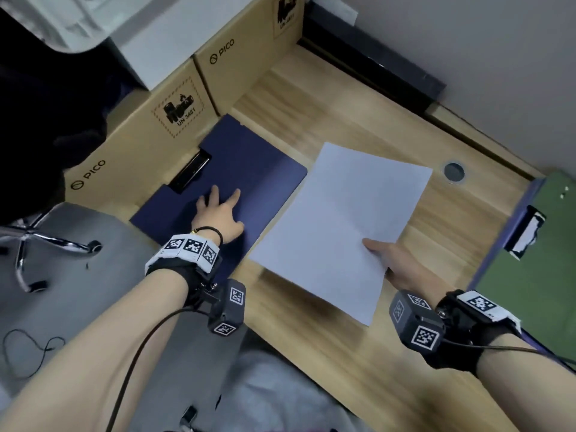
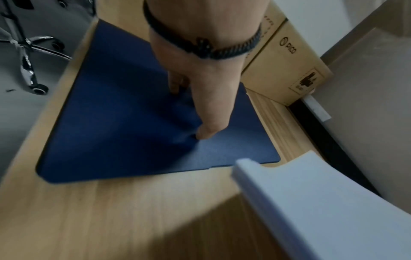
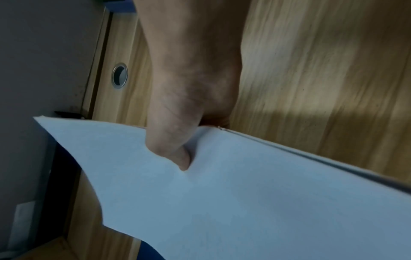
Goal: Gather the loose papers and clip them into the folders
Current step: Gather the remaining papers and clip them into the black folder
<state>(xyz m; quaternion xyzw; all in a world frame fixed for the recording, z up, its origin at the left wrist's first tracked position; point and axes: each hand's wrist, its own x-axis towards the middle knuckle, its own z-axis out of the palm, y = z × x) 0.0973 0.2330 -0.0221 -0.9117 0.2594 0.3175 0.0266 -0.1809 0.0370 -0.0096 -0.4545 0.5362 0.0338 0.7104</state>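
Note:
A dark blue folder (image 1: 249,163) (image 2: 124,133) lies flat on the wooden desk (image 1: 327,353), its black clip (image 1: 190,172) at the left edge. My left hand (image 1: 219,213) (image 2: 200,98) rests on the folder with its fingers spread and straight. A thin stack of white papers (image 1: 339,226) (image 3: 244,202) hangs just above the desk, right of the folder. My right hand (image 1: 392,260) (image 3: 184,123) pinches the stack at its right edge, thumb on top, fingers hidden beneath. In the left wrist view a corner of the papers (image 2: 322,211) reaches in at the lower right.
Brown PICO cardboard boxes (image 1: 149,132) line the desk's left and far side. A green folder (image 1: 536,269) with a clip lies at the right edge. A round cable hole (image 1: 454,172) sits behind the papers. An office chair base (image 1: 40,238) stands on the floor at the left.

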